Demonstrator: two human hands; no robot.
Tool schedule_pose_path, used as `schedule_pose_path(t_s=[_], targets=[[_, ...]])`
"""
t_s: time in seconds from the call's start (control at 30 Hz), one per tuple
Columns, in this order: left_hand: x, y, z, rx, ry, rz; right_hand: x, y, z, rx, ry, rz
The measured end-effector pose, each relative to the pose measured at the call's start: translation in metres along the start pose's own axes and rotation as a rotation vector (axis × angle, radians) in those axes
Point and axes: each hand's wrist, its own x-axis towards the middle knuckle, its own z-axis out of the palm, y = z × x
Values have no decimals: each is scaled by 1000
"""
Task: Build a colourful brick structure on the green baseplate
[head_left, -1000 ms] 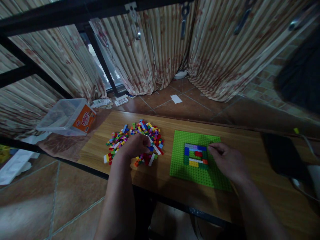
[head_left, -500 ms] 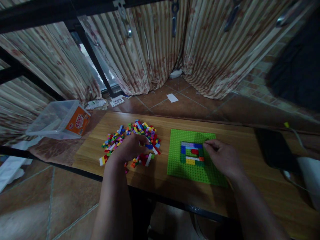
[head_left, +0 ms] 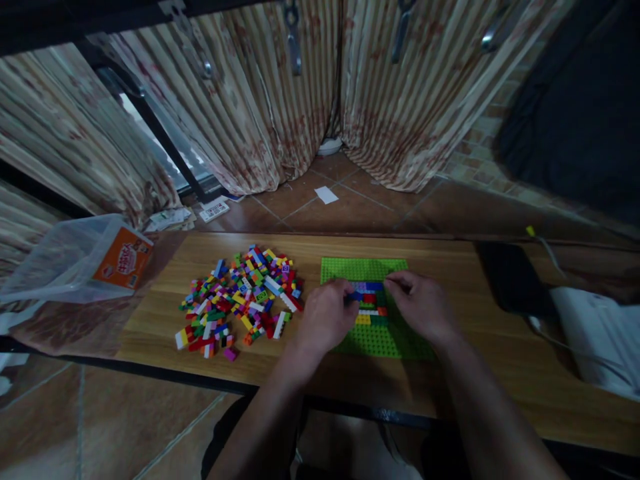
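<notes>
A green baseplate (head_left: pixel 400 343) lies on the table with a small rectangle of toy bricks (head_left: pixel 369 320) built on it, in blue, lavender, white, yellow, red, orange and dark green. Over the left side of the build is my left hand (head_left: pixel 325 317), its thumb and fingers closed on a blue toy brick (head_left: pixel 355 296). My right hand (head_left: pixel 423 303) is at the build's far right corner, thumb and fingertips pinched together beside a blue brick (head_left: pixel 375 287). Whatever those right fingertips hold, if anything, is hidden. A loose pile of coloured bricks (head_left: pixel 245 293) spreads to the left of the baseplate.
On the wooden table (head_left: pixel 460 373), a black tablet-like device (head_left: pixel 515 277) with a white cable lies at right, near a white object (head_left: pixel 595 333). Beyond the left end stands a clear plastic bin (head_left: pixel 70 260) with an orange label. Striped curtains (head_left: pixel 280 100) hang behind.
My left hand has moved right from the brick pile to the build, bringing a blue brick. My right hand stays pinched at the build's far right corner. The view has shifted right.
</notes>
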Motion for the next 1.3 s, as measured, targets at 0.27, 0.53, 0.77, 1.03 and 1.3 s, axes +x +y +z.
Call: schedule_pose_path(t_s=[0.27,0.53,0.77,1.03,1.3], targets=[[-6,8,20,152,22,10,0,-2,-1,-1,-6,-3],[-7,7,18,128,1,-12,0,-5,-1,-24,-18,-8],[-4,5,20,124,15,-40,0,-5,0,-38,-50,-16],[0,3,17,35,-11,-43,-1,-3,1,-59,-41,-47],[8,-23,8,-314,-68,-7,-1,-2,-2,-52,-40,-36]])
